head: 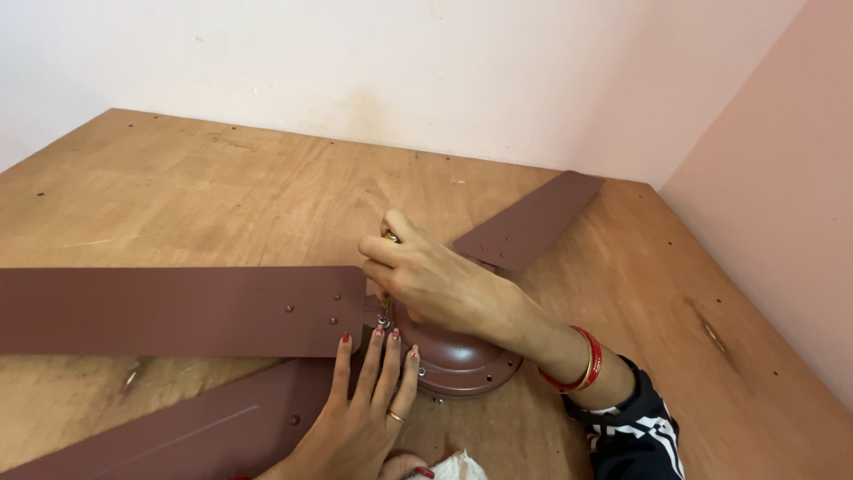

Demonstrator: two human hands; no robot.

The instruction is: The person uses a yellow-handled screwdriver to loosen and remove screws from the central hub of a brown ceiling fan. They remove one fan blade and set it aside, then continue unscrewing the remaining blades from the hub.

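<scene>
While three brown blades [182, 311] lie on the wooden surface [204, 196], two hands work at the hub [462, 356].
Right hand [426, 276] grip closed on what seems a screwdriver [386, 302]; left hand [369, 400] flat, fingers apart, beside the hub.

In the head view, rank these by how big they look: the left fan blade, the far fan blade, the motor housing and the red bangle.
1. Left blade, though it lies nearer the camera and is cut off by the frame edge.
2. Far blade, partly hidden behind the right hand.
3. Motor housing, partly covered by both hands.
4. Bangle, clearly smallest.
</scene>
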